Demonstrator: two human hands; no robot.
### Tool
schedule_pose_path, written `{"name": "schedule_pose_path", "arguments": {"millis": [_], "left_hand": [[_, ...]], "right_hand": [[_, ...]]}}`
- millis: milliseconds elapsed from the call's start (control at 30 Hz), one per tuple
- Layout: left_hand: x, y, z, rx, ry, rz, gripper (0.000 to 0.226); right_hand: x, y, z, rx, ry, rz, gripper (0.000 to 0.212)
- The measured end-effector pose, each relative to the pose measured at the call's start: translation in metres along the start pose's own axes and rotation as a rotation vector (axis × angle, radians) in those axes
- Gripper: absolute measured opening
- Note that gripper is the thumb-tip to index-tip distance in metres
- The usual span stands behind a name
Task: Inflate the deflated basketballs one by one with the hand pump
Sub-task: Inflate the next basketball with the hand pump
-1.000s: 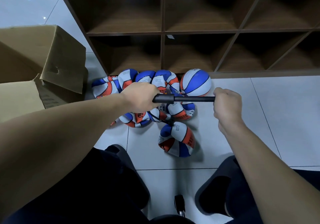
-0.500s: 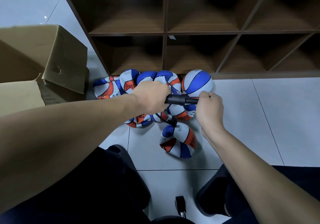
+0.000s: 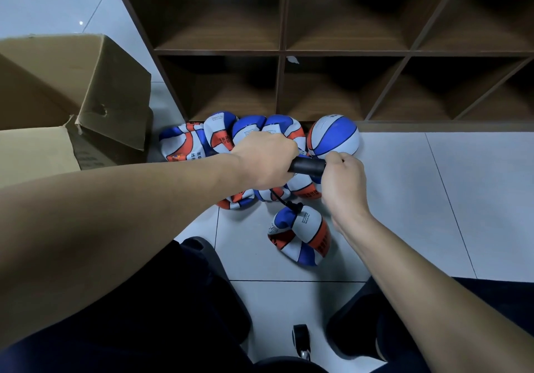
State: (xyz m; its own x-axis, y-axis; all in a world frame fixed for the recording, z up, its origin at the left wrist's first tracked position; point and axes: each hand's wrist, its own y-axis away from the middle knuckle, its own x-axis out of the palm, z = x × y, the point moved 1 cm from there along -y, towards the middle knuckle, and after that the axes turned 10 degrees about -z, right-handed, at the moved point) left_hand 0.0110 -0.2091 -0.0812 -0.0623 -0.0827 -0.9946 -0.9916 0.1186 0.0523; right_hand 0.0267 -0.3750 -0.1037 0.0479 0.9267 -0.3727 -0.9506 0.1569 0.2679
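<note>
My left hand is closed around the body of the black hand pump, held level above the floor. My right hand grips the pump's handle, pushed in against the barrel. A thin black hose runs down from the pump into a crumpled red, white and blue basketball on the tiles. Behind my hands lie several more flattened basketballs in a heap. One round, full basketball rests against the shelf base.
A dark wooden cube shelf stands ahead, its compartments bare. An open cardboard box sits at the left. My knees in dark trousers fill the bottom corners. A small black object lies on the floor between them.
My right hand has pushed the pump handle leftward, fully into the barrel; a second ago the rod was drawn far out. My left hand held steady.
</note>
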Motion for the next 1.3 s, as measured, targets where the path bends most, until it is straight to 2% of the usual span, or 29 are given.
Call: {"name": "schedule_pose_path", "arguments": {"millis": [167,267,467,633,800,1300], "left_hand": [[0.005,-0.002,0.002,0.014,0.04,-0.037,0.011],[0.008,0.0,0.006,0.007,0.053,-0.037,0.02],[0.013,0.012,0.034,-0.08,0.075,0.11,0.031],[0.012,0.013,0.038,-0.113,0.062,0.133,0.028],[0.002,0.011,0.021,-0.124,0.075,0.113,0.024],[-0.01,0.01,0.0,-0.086,0.039,0.104,0.009]], "right_hand": [[-0.012,-0.006,0.005,-0.087,0.063,0.002,0.032],[-0.023,-0.013,0.003,-0.075,0.083,-0.026,0.035],[-0.051,-0.03,-0.009,0.042,0.039,-0.096,0.03],[-0.046,-0.023,-0.011,-0.019,0.036,-0.091,0.037],[-0.027,-0.013,-0.008,-0.102,0.045,-0.097,0.033],[-0.001,0.007,-0.007,-0.151,0.001,-0.045,0.037]]}}
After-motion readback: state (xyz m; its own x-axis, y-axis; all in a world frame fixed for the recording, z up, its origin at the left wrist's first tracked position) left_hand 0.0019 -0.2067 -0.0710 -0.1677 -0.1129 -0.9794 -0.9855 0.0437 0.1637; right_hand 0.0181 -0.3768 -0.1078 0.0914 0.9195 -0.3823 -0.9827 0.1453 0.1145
